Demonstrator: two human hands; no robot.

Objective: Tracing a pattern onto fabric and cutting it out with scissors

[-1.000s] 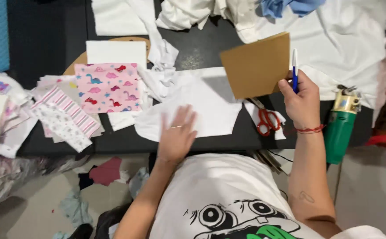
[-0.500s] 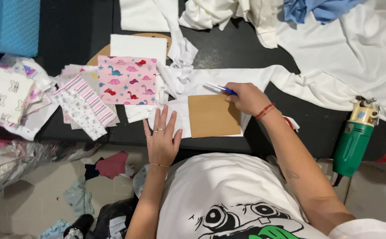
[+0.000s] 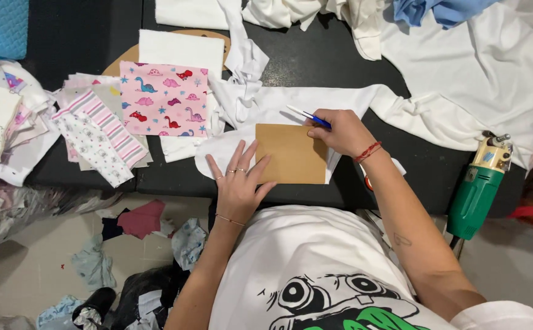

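A brown cardboard square (image 3: 292,153) lies flat on a piece of white fabric (image 3: 266,116) on the black table (image 3: 315,55). My left hand (image 3: 239,180) rests flat with fingers spread, its fingertips pressing the cardboard's left edge. At the cardboard's upper right corner my right hand (image 3: 343,133) grips a blue and white pen (image 3: 308,115), the pen lying along the top edge. A red string bracelet circles the right wrist.
A pink dinosaur-print fabric square (image 3: 164,99) and striped patterned pieces (image 3: 98,137) lie to the left. A green electric cutter (image 3: 479,189) sits at the right table edge. White and blue cloth (image 3: 462,55) is heaped behind. Scraps (image 3: 141,220) litter the floor.
The right hand brought the cardboard down from the right and laid it on the white fabric. The left hand shifted onto its left edge. The pen now lies at the top edge.
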